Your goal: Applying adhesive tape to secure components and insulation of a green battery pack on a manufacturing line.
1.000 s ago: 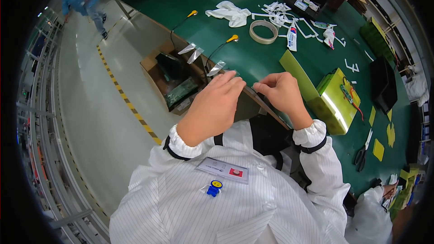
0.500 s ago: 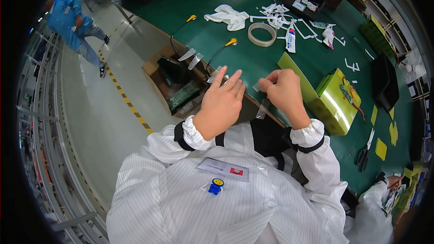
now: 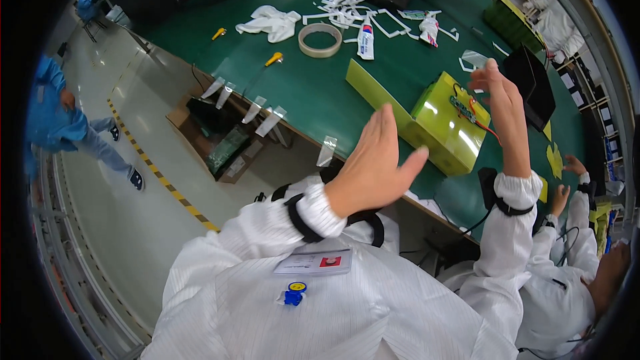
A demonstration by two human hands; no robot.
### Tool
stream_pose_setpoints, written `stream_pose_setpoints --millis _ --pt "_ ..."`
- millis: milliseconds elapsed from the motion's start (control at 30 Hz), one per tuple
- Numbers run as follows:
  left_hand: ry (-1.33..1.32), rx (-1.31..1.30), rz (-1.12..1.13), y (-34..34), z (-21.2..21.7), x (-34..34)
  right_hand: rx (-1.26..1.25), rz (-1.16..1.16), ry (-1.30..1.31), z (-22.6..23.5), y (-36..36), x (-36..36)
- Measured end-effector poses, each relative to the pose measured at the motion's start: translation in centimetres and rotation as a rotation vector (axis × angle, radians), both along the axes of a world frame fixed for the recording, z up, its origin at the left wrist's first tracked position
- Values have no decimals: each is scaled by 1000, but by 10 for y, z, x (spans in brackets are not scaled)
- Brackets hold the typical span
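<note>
One cardboard box (image 3: pixel 180 120) below tape strips (image 3: pixel 270 122) holds dark pieces (image 3: pixel 228 147).

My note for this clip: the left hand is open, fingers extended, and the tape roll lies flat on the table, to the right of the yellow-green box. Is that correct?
Not quite: the tape roll lies to the left of the yellow-green box, as the head view shows. It does lie flat on the table, and the left hand is open, fingers extended.
</note>
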State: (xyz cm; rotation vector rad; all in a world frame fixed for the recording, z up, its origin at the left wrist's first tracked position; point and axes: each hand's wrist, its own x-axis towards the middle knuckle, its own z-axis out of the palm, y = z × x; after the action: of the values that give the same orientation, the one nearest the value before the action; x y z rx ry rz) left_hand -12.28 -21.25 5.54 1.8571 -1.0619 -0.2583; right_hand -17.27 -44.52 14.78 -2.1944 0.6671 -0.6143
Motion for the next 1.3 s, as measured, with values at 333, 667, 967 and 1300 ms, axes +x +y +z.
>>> stream_pose_setpoints --millis 333,667,967,1300 --pt "465 -301 137 -72 -27 9 21 8 305 -37 -43 36" --pt "448 -344 48 -70 -30 12 183 -17 307 -43 -41 37" --pt "326 -319 -41 -69 -31 20 1 160 213 -43 -45 51" --pt "359 -302 -44 -69 -33 23 117 279 326 -54 -41 66"
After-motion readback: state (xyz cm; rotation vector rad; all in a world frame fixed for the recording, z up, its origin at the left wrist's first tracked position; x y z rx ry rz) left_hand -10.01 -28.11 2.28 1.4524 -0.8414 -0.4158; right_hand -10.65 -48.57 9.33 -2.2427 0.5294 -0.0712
